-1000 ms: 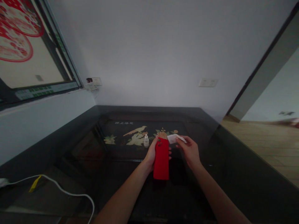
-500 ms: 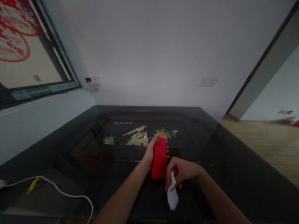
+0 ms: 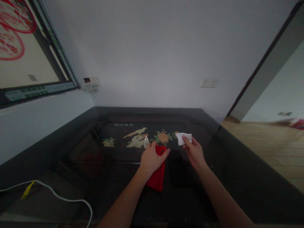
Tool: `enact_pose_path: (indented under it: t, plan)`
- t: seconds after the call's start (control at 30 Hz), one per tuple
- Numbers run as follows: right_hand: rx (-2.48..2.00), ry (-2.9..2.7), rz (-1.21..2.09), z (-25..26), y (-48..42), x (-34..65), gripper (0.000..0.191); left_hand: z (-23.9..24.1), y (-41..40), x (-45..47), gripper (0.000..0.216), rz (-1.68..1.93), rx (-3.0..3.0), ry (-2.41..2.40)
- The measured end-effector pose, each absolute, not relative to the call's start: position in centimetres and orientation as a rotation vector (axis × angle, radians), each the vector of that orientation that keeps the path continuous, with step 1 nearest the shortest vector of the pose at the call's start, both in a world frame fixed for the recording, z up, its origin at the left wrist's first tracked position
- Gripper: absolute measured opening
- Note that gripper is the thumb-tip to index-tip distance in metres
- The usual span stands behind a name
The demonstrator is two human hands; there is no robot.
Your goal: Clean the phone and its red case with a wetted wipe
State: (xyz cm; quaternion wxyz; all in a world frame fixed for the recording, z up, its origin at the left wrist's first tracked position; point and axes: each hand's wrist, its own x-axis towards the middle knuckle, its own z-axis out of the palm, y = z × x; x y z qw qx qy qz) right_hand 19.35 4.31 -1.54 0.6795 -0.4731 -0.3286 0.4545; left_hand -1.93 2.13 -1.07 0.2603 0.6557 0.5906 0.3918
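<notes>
My left hand point(image 3: 152, 158) is closed over the top of a red phone point(image 3: 157, 179), which slants down and to the left over the dark glass table point(image 3: 237, 171). My right hand point(image 3: 195, 152) pinches a small folded white cloth point(image 3: 184, 138) a little to the right of the phone, over the table's painted flower panel point(image 3: 142, 137). A small white dropper bottle point(image 3: 146, 141) stands just beyond my left hand's fingers.
A white cable with a yellow tag point(image 3: 57, 198) lies at the near left. A window sill point(image 3: 42, 120) runs along the left wall, with sockets point(image 3: 91, 84) at its far end. More sockets point(image 3: 209, 83) sit on the back wall. A doorway point(image 3: 273, 104) opens to the right onto a wooden floor.
My right hand swept the white cloth down the phone's front, then back up to the right of it. My left hand turned over the phone, tilting it leftward.
</notes>
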Motion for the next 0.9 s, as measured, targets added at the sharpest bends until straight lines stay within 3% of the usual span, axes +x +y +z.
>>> enact_pose_path:
  t: [0.2, 0.3, 0.6, 0.9]
  plan:
    - [-1.064, -0.751, 1.059, -1.5, 3.9, 18.6, 0.041, -2.7, 1.9, -1.1, 0.067, 0.86, 1.769, 1.704]
    - [-1.081, -0.786, 1.042, -1.5, 3.8, 18.2, 0.04, -2.5, 1.8, -0.7, 0.061, 0.773, 1.828, 1.78]
    - [-1.115, -0.807, 0.988, -1.7, 3.9, 18.2, 0.04, -3.4, 2.4, -0.5, 0.044, 0.995, 2.016, 1.647]
    - [-1.158, -0.858, 0.982, -1.0, 3.4, 18.1, 0.041, -3.1, 2.4, -0.4, 0.06, 0.996, 2.114, 1.508]
